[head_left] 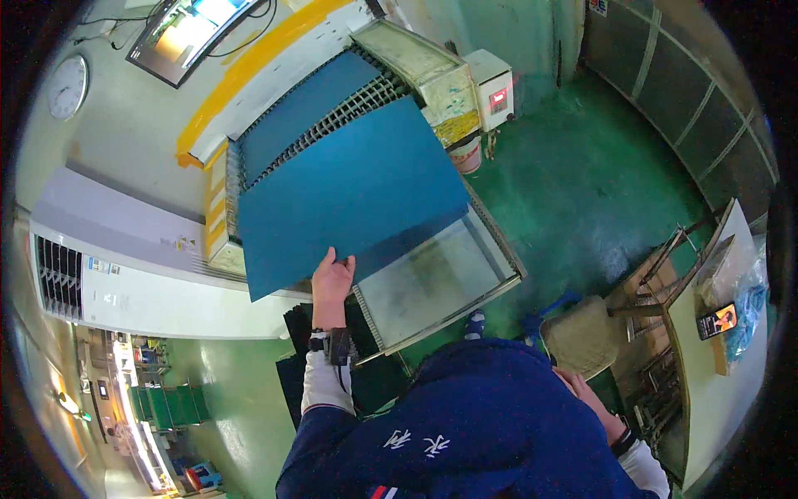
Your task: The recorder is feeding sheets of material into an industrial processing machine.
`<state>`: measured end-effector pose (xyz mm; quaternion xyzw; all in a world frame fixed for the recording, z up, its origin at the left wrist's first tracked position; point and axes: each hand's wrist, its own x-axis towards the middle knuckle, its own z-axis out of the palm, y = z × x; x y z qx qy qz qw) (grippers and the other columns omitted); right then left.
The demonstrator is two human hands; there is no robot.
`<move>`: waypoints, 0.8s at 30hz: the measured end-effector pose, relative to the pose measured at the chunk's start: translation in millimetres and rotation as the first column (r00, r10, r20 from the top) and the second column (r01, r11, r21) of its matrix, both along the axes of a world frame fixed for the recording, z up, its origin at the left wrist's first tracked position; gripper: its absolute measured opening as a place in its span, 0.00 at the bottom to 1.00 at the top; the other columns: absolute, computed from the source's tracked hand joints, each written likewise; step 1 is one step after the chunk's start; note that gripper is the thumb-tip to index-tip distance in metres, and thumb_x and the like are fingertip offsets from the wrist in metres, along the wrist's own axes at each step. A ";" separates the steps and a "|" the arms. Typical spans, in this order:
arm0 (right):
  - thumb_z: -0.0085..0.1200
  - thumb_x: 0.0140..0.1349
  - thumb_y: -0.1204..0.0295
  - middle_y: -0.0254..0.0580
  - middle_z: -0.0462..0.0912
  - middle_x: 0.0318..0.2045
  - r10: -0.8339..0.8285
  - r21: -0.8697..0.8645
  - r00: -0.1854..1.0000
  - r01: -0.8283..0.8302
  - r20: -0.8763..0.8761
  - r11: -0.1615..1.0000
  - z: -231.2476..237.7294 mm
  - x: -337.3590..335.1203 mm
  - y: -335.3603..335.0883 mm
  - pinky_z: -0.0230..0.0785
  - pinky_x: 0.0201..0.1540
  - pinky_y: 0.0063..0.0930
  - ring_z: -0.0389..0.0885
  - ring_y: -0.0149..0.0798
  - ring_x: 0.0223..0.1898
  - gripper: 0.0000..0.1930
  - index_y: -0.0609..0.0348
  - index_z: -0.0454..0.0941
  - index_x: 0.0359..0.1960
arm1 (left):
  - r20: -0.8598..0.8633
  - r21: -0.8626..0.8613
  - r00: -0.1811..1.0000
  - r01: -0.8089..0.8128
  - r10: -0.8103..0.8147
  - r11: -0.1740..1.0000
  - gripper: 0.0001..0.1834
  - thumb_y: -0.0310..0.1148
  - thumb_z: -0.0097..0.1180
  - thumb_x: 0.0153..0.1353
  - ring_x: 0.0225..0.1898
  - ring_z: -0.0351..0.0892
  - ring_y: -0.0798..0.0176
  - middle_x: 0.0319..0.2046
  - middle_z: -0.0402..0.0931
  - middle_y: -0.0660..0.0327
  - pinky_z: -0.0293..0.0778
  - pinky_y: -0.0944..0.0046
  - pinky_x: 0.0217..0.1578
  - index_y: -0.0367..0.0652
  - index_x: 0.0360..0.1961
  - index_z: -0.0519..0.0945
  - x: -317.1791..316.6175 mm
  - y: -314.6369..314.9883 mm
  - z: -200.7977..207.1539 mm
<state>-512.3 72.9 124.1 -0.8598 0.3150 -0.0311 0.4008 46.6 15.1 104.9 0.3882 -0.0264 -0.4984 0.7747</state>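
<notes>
Hanging at far left, one round wall clock (68,86), pale face, thin rim. Below it, one long white appliance (166,283) with dark vents at its left end. Next, high on the wall, one flat screen (191,37), lit, set at a slant.

Centre left, one machine bed with a row of dark rollers (332,125); lying across it at the back, one rear blue sheet (316,96). Nearer, one front blue sheet (357,191), large, flat, rectangular, lying aslant over the bed and overhanging the left part of a pale tray (428,291) with a metal rim.

At the near edge of that front sheet, the person's left hand (333,279), nearly closed, gripping the edge between its digits; the parts under the sheet hidden. On its wrist, one dark band (337,345).

Right of the bed, one white control box (492,91) with a red display; just below, one bucket (467,156). Lower right, one stool (582,337) with a beige seat. Beside it, the right hand (586,397), lowered against the navy jacket (499,416), partly hidden; how far open and whether holding anything, cannot be told

Far right, one pale table (723,416), bearing one phone (717,321), screen lit, and clear plastic (752,299) beside it
</notes>
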 end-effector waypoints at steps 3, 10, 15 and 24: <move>0.47 0.52 0.69 0.49 0.57 0.58 -0.004 0.001 1.000 0.004 -0.016 1.000 -1.4 2.0 2.9 0.54 0.58 0.37 0.61 0.51 0.54 0.34 0.59 0.50 0.61 | -0.044 -0.081 0.998 0.043 -0.047 0.996 0.10 0.27 0.51 0.57 0.39 0.73 0.60 0.39 0.74 0.61 0.73 0.61 0.39 0.44 0.41 0.71 14.1 -19.0 -3.4; 0.45 0.53 0.71 0.48 0.57 0.58 -0.018 -0.048 0.997 0.014 -0.081 0.999 0.9 6.5 12.3 0.52 0.59 0.41 0.59 0.52 0.56 0.32 0.58 0.50 0.61 | -0.100 -0.098 0.995 -0.014 0.004 0.995 0.07 0.30 0.46 0.61 0.36 0.71 0.58 0.35 0.73 0.54 0.74 0.60 0.40 0.36 0.36 0.69 42.9 -72.0 -19.3; 0.44 0.53 0.71 0.48 0.57 0.58 -0.115 0.022 0.993 0.116 -0.041 0.993 5.6 13.2 19.0 0.52 0.59 0.42 0.60 0.52 0.56 0.31 0.57 0.50 0.61 | -0.064 -0.124 0.998 -0.005 -0.003 0.992 0.09 0.31 0.46 0.61 0.36 0.70 0.58 0.33 0.72 0.54 0.74 0.60 0.41 0.35 0.36 0.68 53.6 -101.7 -28.0; 0.46 0.53 0.67 0.50 0.58 0.57 -0.199 0.063 0.980 0.200 -0.025 0.978 17.3 27.1 26.1 0.55 0.57 0.38 0.62 0.52 0.54 0.33 0.57 0.51 0.61 | -0.089 -0.069 0.995 -0.055 0.049 0.996 0.12 0.31 0.46 0.61 0.37 0.69 0.57 0.36 0.69 0.53 0.73 0.60 0.41 0.32 0.40 0.65 82.3 -130.4 -46.4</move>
